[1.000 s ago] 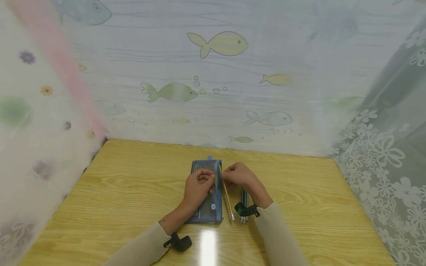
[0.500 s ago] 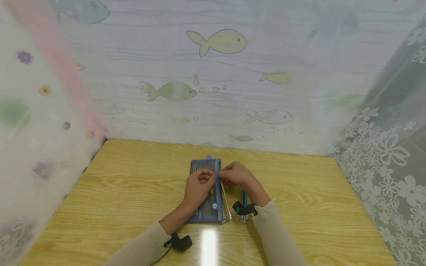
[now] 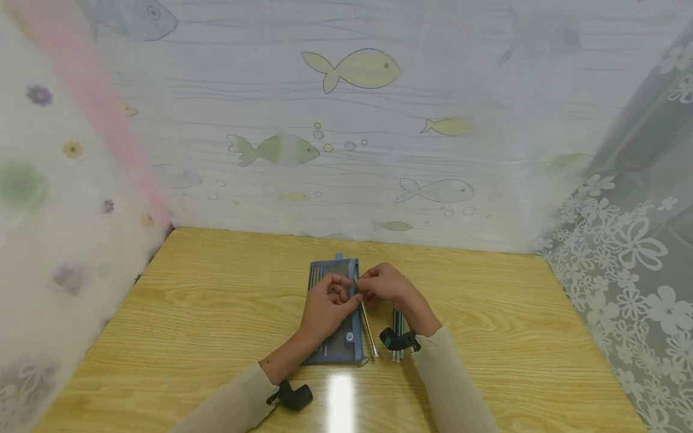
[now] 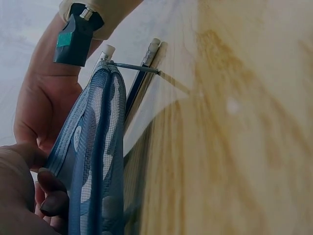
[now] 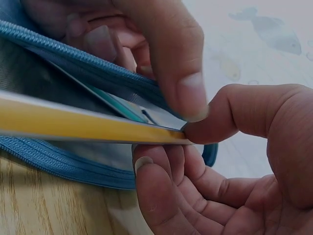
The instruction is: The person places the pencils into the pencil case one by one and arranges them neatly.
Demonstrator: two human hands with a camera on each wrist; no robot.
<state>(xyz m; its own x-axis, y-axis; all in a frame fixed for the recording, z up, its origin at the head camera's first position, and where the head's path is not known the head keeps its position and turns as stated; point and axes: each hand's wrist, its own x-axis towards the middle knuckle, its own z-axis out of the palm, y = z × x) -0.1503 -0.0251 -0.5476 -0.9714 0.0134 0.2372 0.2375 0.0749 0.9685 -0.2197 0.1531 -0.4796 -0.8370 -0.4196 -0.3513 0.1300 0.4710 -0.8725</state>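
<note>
Stretched farther rightward than half a second ago, the left thumb (image 5: pixel 183 63) is now seen across the zipped edge of the blue mesh pouch (image 3: pixel 342 349), while the other fingers are kept loosely curled behind it; whether that edge is pinched by the left hand (image 3: pixel 323 307) cannot be told; by the right hand (image 3: pixel 385 285) the yellow pencil (image 3: pixel 369 331) is pinched between thumb and fingertips; its gripped end is held at the open mouth of the pouch, and its eraser end is pointed toward the near side, outside the pouch on the right; the pouch is laid on the wooden table (image 3: pixel 216 325), with slim sticks (image 3: pixel 318 275) seen through the mesh along its left side; right of the pencil, a bundle of pencils (image 3: pixel 398 319) is partly hidden by the black wrist camera (image 3: pixel 397 340); beyond the table, a fish-printed backdrop (image 3: pixel 216 90) is hung.
</note>
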